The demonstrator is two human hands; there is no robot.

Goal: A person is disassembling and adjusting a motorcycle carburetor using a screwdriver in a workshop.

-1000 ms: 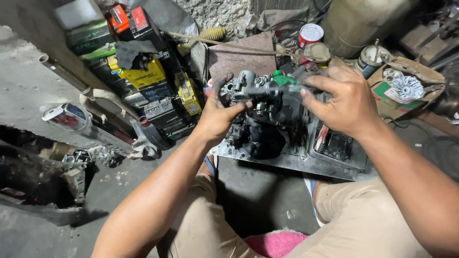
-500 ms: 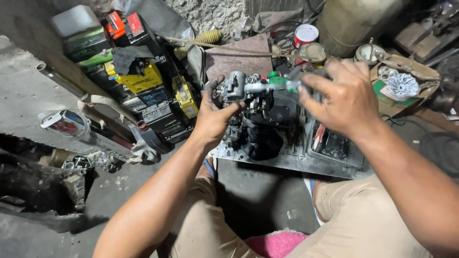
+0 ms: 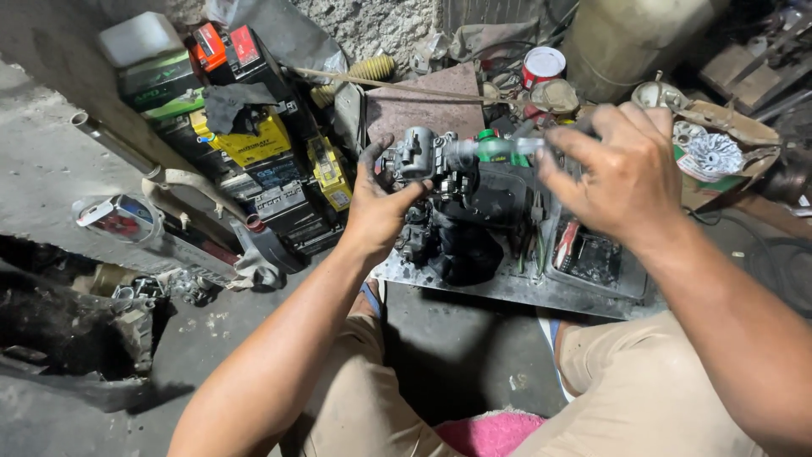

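Over the left edge of the tray [image 3: 507,292], left hand [image 3: 376,207] wrapped around a grey carburettor [image 3: 420,156], thumb across its front, fingers blackened with grease and curled behind. Held clear of the tray, above a black oily lump of parts [image 3: 461,245] resting there. Right hand [image 3: 622,182] raised over the tray's right half, fingers closed on a green-handled tool [image 3: 493,150], blurred, its tip pointing left toward the carburettor; cannot tell whether tip and carburettor touch. Below that hand, a black box [image 3: 592,254] sunk in the tray's right end, a red-handled tool [image 3: 565,234] leaning at its left side.

Resting flat on the floor [image 3: 457,355], the tray lies between bent knees in tan trousers [image 3: 643,398], a pink cloth [image 3: 486,436] at the bottom edge of view.

Left of the tray, stacked batteries [image 3: 254,140] in black, yellow and orange against the wall, a dark rag [image 3: 233,106] draped over one. Further left, a metal pipe [image 3: 114,144] lying slantwise and a chrome lamp housing [image 3: 114,216] near it. Bottom left, dark engine scrap [image 3: 59,338] on the floor.

Behind the tray, a brown slab [image 3: 423,106], a yellow ribbed hose [image 3: 359,76] and a red-and-white tin [image 3: 541,63]. Far right, a cardboard box [image 3: 719,127] holding a silver finned fan wheel [image 3: 713,154].
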